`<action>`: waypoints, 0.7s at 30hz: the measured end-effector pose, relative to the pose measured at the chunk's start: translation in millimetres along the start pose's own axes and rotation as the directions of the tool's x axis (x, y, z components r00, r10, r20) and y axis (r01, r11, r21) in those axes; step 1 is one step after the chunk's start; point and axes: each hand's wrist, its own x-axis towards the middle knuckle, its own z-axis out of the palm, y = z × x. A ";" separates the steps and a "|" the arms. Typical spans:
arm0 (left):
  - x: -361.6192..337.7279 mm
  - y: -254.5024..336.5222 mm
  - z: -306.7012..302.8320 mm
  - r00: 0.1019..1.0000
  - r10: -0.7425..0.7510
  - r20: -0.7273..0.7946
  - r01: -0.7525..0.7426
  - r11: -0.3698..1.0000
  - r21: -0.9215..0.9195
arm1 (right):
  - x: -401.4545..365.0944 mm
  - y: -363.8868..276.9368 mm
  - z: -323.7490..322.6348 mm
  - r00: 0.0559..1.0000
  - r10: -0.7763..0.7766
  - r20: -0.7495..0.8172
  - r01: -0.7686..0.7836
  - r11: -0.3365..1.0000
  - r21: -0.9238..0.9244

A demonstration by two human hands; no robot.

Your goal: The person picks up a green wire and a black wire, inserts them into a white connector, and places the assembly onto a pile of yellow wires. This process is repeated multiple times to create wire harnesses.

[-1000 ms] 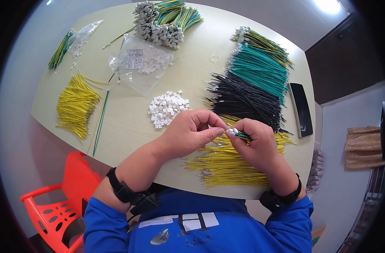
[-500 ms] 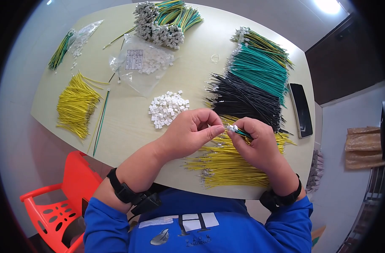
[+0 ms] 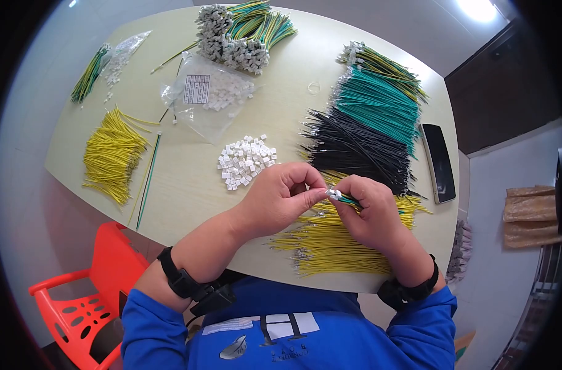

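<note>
My right hand (image 3: 374, 213) is closed around a few wires (image 3: 350, 200), green among them, with white connectors (image 3: 334, 194) at their ends poking out past my thumb. My left hand (image 3: 287, 192) is pinched, thumb against forefinger, with its tips right at those connectors. Whatever sits between the left fingertips is too small to make out. Below both hands lies a spread of yellow wires (image 3: 336, 243) with metal tips. Left of them is a heap of loose white connector housings (image 3: 245, 161).
Black wires (image 3: 358, 148), green wires (image 3: 379, 102) and a phone (image 3: 438, 161) lie on the right. At the back are a bag of housings (image 3: 207, 95) and bundled finished wires (image 3: 235, 43). More yellow wires (image 3: 114, 154) lie left; a red chair (image 3: 102, 283) stands beside the table (image 3: 188, 203).
My right hand has shifted slightly left, bringing the white connectors up against my left fingertips. The left hand has barely moved.
</note>
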 end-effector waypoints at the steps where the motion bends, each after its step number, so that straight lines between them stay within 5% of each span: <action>1: 0.3 -1.7 1.3 1.000 0.021 -0.020 -0.021 1.000 -0.007 | -0.2 0.2 0.5 1.000 -0.001 0.000 0.001 1.000 0.002; 14: -0.7 -2.5 -0.9 1.000 0.001 0.020 -0.001 1.000 -0.021 | -0.4 -0.4 1.5 0.999 -0.042 -0.034 0.042 0.999 0.025; 21: 0.8 -3.8 0.3 1.000 0.017 0.002 -0.017 0.999 -0.027 | -0.5 -4.6 0.2 0.997 0.070 -0.022 -0.069 0.997 0.025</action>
